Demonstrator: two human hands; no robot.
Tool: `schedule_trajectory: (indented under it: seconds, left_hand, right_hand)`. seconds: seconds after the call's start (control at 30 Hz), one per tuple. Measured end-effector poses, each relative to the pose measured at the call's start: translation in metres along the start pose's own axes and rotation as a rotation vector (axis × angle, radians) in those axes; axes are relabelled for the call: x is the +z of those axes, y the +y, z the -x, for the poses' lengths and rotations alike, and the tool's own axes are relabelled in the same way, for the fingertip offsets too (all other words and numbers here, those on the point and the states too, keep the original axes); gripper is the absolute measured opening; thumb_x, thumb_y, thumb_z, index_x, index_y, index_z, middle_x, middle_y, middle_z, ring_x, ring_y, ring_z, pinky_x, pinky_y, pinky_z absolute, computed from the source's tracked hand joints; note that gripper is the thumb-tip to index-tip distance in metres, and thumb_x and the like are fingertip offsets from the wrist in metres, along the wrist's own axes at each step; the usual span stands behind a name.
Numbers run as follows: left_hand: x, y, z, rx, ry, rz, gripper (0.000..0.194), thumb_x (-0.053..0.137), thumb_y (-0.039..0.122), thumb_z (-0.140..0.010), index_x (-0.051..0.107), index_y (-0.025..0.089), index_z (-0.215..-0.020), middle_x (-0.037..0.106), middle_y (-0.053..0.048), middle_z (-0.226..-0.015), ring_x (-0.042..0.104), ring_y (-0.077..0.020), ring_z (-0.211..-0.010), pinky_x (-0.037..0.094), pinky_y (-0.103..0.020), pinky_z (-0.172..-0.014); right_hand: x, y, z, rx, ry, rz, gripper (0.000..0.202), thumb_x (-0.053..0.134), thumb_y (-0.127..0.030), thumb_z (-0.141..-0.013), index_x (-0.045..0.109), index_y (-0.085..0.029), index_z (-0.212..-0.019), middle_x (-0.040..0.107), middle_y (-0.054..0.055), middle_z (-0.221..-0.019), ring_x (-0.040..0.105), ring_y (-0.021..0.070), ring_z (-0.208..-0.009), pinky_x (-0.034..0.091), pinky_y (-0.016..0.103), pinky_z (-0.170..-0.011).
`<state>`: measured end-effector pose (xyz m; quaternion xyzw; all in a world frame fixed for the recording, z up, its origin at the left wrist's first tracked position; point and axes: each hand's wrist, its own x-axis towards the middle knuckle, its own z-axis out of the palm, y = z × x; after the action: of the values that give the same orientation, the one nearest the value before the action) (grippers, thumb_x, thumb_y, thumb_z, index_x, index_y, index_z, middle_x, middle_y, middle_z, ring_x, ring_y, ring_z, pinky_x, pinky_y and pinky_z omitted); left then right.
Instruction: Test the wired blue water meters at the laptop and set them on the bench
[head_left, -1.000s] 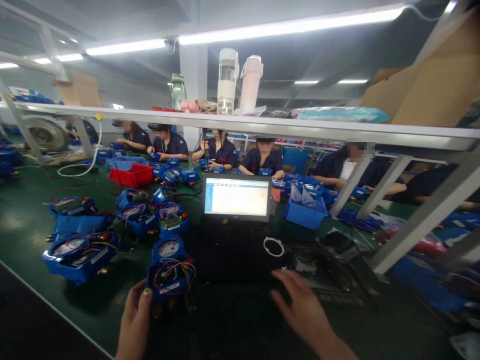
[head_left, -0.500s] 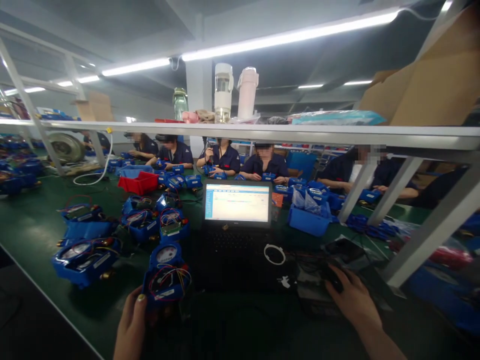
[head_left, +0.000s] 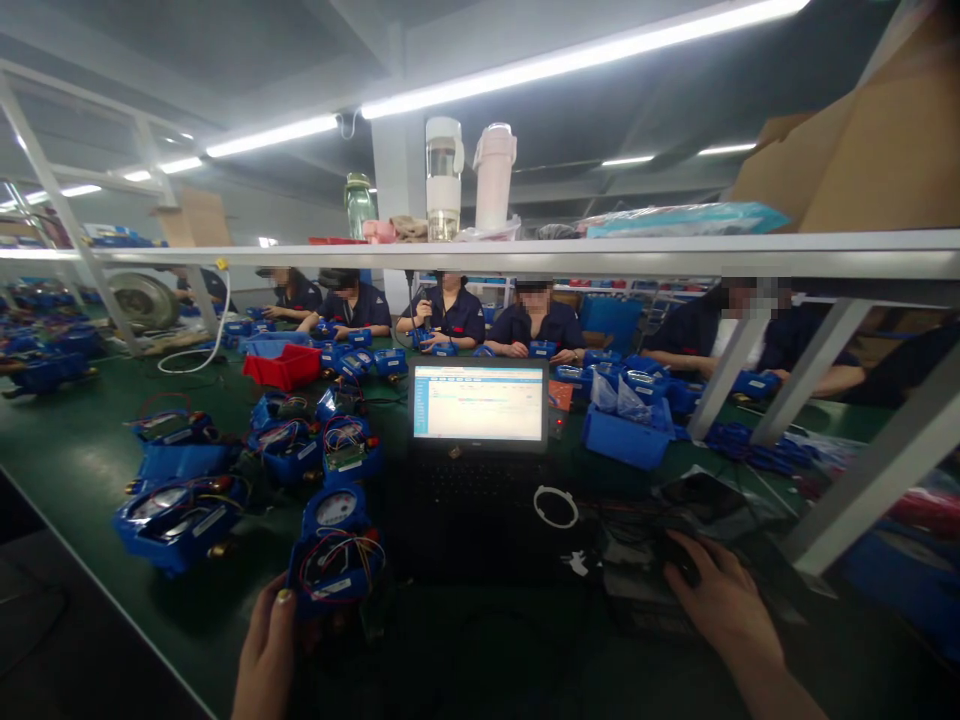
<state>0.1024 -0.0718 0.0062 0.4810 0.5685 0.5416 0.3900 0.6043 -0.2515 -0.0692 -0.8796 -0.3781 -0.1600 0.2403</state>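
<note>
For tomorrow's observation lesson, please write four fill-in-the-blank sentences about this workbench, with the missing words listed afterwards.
1. The left hand holds a meter unit whose casing is coloured ____.
2. The right hand rests on a computer ____.
3. The lit screen belongs to a ____ standing on the table.
4. On the shelf, the rightmost bottle of three is pale ____.

Missing words: blue; mouse; laptop; pink.

Single head-worn view, facing forward and down over worktop (head_left: 82, 470); left hand (head_left: 266, 640) and right hand (head_left: 724, 600) close at lower edge, laptop (head_left: 480, 402) central, shelf (head_left: 525, 254) beyond.
</note>
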Motion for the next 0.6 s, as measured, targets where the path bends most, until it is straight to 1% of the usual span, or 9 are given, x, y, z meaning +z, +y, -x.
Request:
schedule_trajectory:
  seconds: [0.17,0.27,0.33,0.47,0.6]
  left_hand:
    - [0.0,0.0022,0.0007,-0.04,-0.005,0.028,0.077,0.049,0.073,-0.071,0.053,0.014,-0.12,0.061,-0.005,-0.082,0.056,-0.0221,-0.068,0.044,-0.032,-0.058]
    - [-0.0001,0.0016,0.0009,-0.061,0.0,0.042,0.075,0.051,0.072,-0.071,0.053,0.015,-0.12,0.062,-0.005,-0.084,0.056,-0.0222,-0.069,0.044,-0.032,-0.057]
    - [-0.0002,0.001,0.001,-0.058,-0.011,0.056,0.073,0.052,0.071,-0.072,0.053,0.015,-0.119,0.061,-0.005,-0.083,0.056,-0.0218,-0.069,0.044,-0.031,-0.056]
    - [-0.0001,0.0006,0.001,-0.036,-0.027,0.074,0.071,0.052,0.07,-0.073,0.053,0.015,-0.118,0.061,-0.005,-0.083,0.055,-0.0205,-0.067,0.044,-0.031,-0.055]
    - [-0.0007,-0.0005,0.0,-0.026,-0.031,0.023,0.073,0.047,0.071,-0.075,0.051,0.014,-0.121,0.06,-0.003,-0.08,0.053,-0.0191,-0.064,0.044,-0.031,-0.056]
  right_hand:
    - [0.0003,0.0012,-0.0001,-0.011,-0.005,-0.003,0.058,0.031,-0.053,-0.081,0.055,-0.023,-0.124,0.046,0.013,-0.123,0.048,0.0345,-0.114,0.046,0.051,-0.088]
    - [-0.0005,0.0005,0.0001,-0.006,-0.006,0.003,0.058,0.032,-0.053,-0.08,0.055,-0.024,-0.124,0.046,0.013,-0.122,0.048,0.0336,-0.114,0.044,0.05,-0.092]
    - [-0.0008,0.0001,0.0003,0.001,-0.004,0.004,0.057,0.032,-0.053,-0.08,0.056,-0.023,-0.123,0.046,0.013,-0.122,0.048,0.0335,-0.113,0.044,0.05,-0.093]
    - [-0.0009,0.0,0.0002,0.012,-0.011,0.004,0.058,0.031,-0.053,-0.081,0.056,-0.023,-0.124,0.046,0.014,-0.123,0.048,0.0345,-0.112,0.046,0.05,-0.088]
    - [-0.0012,-0.0004,-0.0001,0.001,-0.007,0.015,0.058,0.03,-0.052,-0.082,0.056,-0.023,-0.124,0.047,0.014,-0.121,0.047,0.0333,-0.114,0.044,0.049,-0.091]
